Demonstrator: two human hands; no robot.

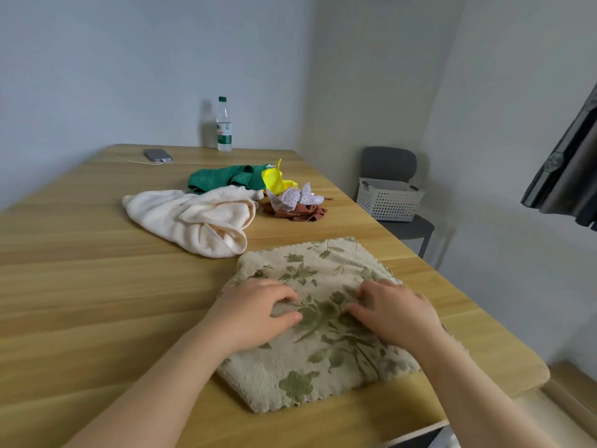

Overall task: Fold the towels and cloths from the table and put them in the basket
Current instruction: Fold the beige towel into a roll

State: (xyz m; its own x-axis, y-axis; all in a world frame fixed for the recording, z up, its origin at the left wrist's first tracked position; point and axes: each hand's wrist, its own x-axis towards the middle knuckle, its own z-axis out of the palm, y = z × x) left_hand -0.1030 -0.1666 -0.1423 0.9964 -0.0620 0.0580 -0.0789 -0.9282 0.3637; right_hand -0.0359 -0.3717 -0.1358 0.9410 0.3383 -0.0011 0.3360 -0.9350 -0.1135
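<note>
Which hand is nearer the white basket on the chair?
Right. The right hand grips the floral towel toward the basket; the left hand grips it further left.

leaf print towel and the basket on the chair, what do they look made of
Leaf-print towel: soft plush fabric, probably microfibre or fleece; its fuzzy matte pile and scalloped edge show. Basket: likely rigid white plastic, matte; its walls carry an even grid of small holes.

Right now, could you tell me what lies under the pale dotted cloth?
A crumpled rust-brown cloth lies under the dotted cloth; the part beneath it is covered.
</note>
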